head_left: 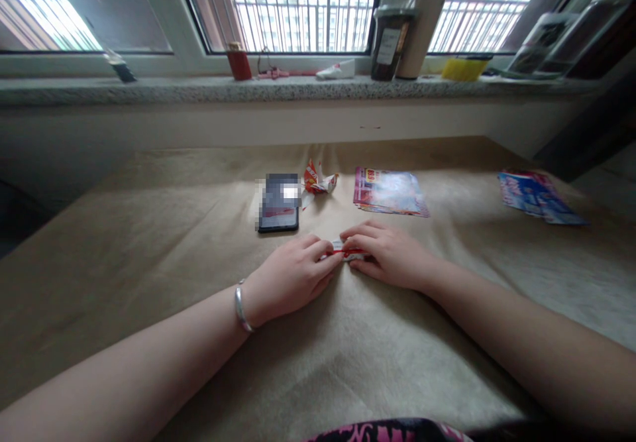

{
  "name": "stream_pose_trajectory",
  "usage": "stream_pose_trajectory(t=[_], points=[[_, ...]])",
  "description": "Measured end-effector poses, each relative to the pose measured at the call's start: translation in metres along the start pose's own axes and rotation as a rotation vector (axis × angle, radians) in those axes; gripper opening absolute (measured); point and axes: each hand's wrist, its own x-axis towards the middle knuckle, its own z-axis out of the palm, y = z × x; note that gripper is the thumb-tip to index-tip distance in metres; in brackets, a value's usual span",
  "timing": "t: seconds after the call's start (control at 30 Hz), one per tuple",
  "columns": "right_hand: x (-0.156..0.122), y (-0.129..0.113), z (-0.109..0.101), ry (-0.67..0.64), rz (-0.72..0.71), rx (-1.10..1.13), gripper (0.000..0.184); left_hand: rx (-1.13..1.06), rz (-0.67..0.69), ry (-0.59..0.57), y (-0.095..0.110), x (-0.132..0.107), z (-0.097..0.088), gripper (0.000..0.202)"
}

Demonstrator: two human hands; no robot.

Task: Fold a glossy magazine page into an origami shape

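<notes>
A small folded paper [338,246], white with red print, lies on the table between my two hands. My left hand [293,271], with a silver bangle on its wrist, pinches the left end of it. From the right, my right hand [390,251] has its thumb and fingers closed on the other end. The fingers cover both ends of the paper. Just beyond the hands stands a red and white folded paper crane [319,182]. To its left lies a dark phone [281,205] with its screen lit and partly blurred.
A stack of colourful printed sheets [390,191] lies beyond my right hand, with more blue and pink sheets [540,197] at far right. A tan cloth [173,243] covers the table. On the windowsill [189,91] stand a dark lidded cup [390,44], a red container [239,63] and a yellow item [464,69].
</notes>
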Motion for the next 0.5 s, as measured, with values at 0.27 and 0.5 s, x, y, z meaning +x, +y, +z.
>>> stream_pose_trajectory(t=[0.27, 0.5], points=[[0.0002, -0.0050, 0.0013, 0.039, 0.028, 0.021, 0.017, 0.056, 0.042, 0.024, 0.0004, -0.0006, 0.0006, 0.029], [0.0010, -0.0090, 0.0011, 0.060, 0.129, 0.021, 0.017, 0.075, -0.001, 0.041, 0.0014, -0.0004, -0.0023, 0.025]])
